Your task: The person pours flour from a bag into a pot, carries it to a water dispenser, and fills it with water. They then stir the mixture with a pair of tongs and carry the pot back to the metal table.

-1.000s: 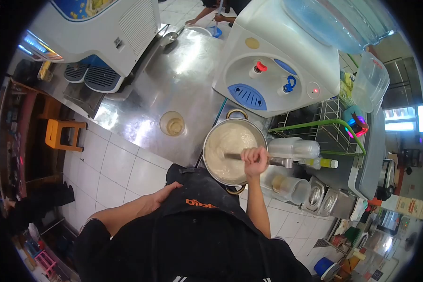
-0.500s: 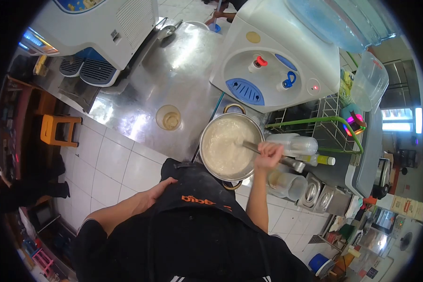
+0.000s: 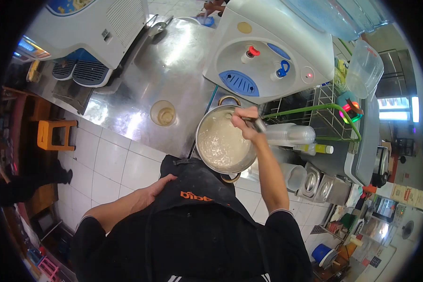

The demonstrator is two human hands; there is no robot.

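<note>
A steel pot with two brass-coloured handles stands at the counter's front edge. Thick, cream-coloured liquid with a wet, rippled surface fills much of it. Over the pot's far right rim, my right hand is closed around a long metal-handled utensil; its lower end is hidden by the hand and the liquid. My left hand lies against the side of my black apron, its fingers stretched out and partly hidden. A clear plastic cup with a little pale liquid sits left of the pot.
Behind the pot stands a water dispenser with red and blue taps. To the right are stacked clear cups, a green-edged wire rack and metal containers. A white machine occupies the back left; an orange stool is on the floor.
My right hand has moved left and away from me with the utensil, from the pot's right side to over its far rim. The left hand stays against the apron. The view has shifted slightly.
</note>
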